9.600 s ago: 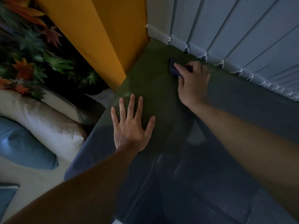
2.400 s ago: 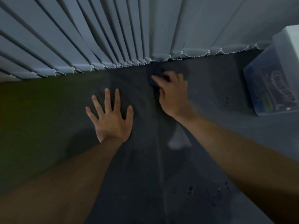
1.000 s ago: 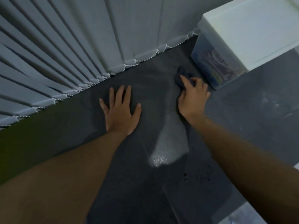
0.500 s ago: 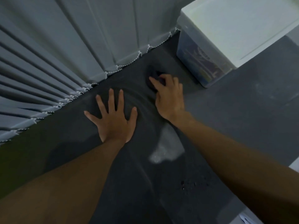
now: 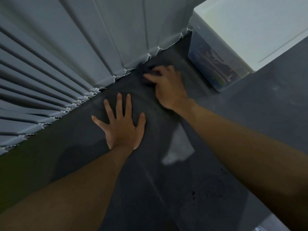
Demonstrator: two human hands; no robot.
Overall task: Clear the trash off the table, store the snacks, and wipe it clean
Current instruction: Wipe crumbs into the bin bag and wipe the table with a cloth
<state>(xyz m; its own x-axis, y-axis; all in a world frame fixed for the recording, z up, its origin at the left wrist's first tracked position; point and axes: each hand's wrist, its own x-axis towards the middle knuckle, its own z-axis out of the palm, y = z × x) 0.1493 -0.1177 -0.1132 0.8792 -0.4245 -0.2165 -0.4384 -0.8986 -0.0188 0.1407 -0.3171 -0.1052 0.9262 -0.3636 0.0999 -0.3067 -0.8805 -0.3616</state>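
Right hand (image 5: 168,87) presses a bunched dark cloth (image 5: 143,69), no clear long axis, now nearer the blinds (image 5: 66,52) at 12 o'clock; left hand (image 5: 122,125) stays flat, fingers spread, gripping nothing, on the surface (image 5: 250,114).

Dark cloth (image 5: 144,69) — bunched, on the table's (image 5: 275,100) far edge by the blinds; table dark grey.

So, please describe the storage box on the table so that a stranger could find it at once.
Start at the grey vertical blinds along the far edge of the dark table and follow them to the right. There stands the storage box, just right of the right hand pressing a dark cloth. Its white lid and clear sides showing packets make it the only pale thing on the table.
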